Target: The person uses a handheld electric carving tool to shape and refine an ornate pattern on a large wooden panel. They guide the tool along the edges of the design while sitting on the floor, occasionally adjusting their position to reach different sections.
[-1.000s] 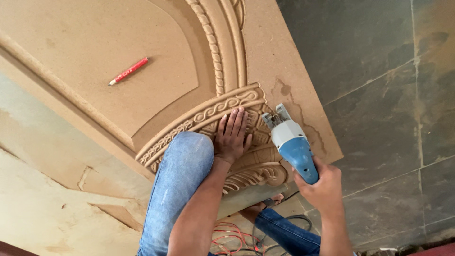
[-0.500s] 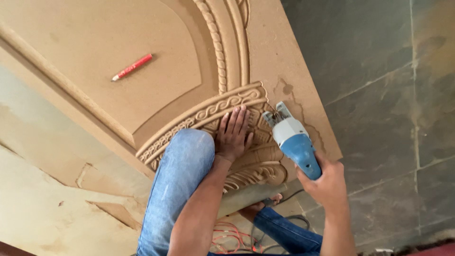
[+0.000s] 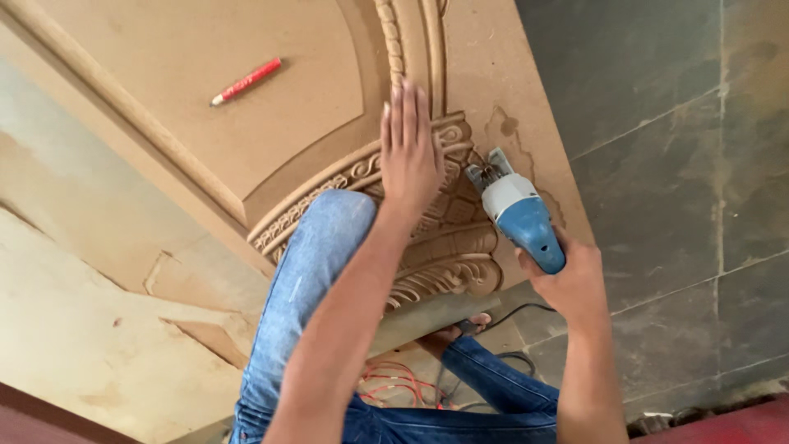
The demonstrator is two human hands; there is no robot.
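Single head view, looking steeply down, close over carved panel (image 3: 271, 140) and floor (image 3: 674, 164).

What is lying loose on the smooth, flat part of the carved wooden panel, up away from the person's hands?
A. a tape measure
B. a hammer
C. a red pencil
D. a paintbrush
C: a red pencil lies alone on the plain area of the carved panel, well apart from the left hand pressed flat on the carving and the right hand holding the blue power tool.
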